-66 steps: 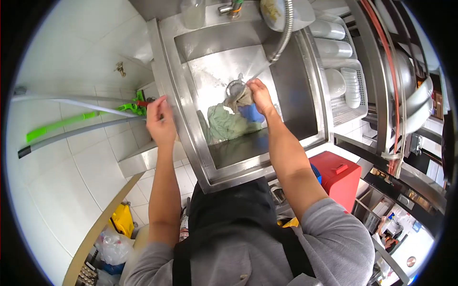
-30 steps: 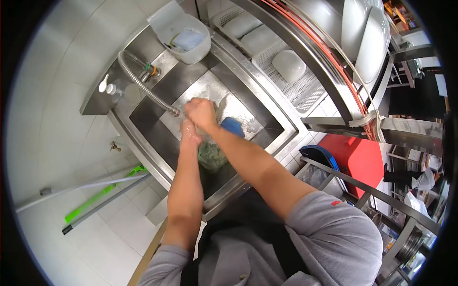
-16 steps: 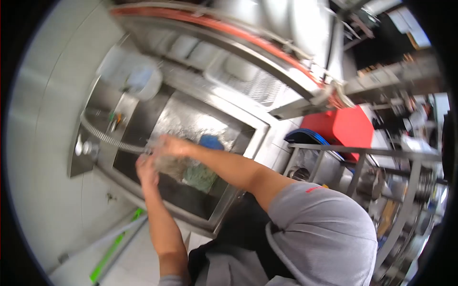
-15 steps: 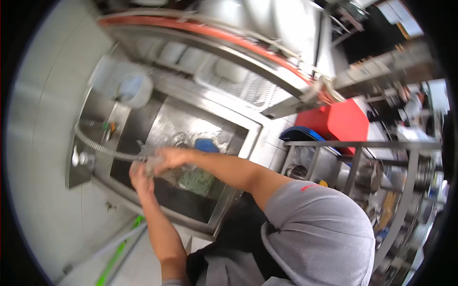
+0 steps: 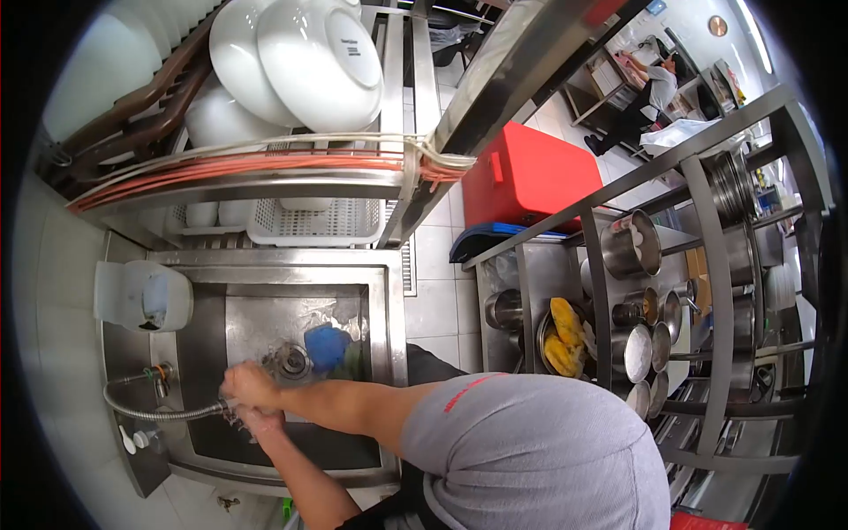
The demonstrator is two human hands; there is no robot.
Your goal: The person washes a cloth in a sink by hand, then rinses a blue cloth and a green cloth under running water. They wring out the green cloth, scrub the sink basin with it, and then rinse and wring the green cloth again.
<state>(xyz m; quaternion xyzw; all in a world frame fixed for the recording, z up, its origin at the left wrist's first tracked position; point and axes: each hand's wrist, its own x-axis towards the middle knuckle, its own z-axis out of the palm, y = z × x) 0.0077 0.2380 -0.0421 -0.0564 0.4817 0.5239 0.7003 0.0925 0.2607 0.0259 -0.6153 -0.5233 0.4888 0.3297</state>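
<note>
Over the steel sink, my right hand and my left hand are pressed together at the end of a flexible metal hose. Both have curled fingers, and what lies between them is hidden. A blue cloth rests on the sink floor, with a greenish cloth partly behind my right forearm. Beside the blue cloth is the round metal drain. Water shines on the sink floor.
A white plastic container stands on the sink's left ledge. White bowls and a white basket fill the rack above. To the right are a red box and a shelf with pots. Farther off, a person is beside shelving.
My view has turned and levelled, bringing the rack and pots into clearer sight. My hands stay together near the hose end. The greyish material seen hanging by my right hand no longer shows.
</note>
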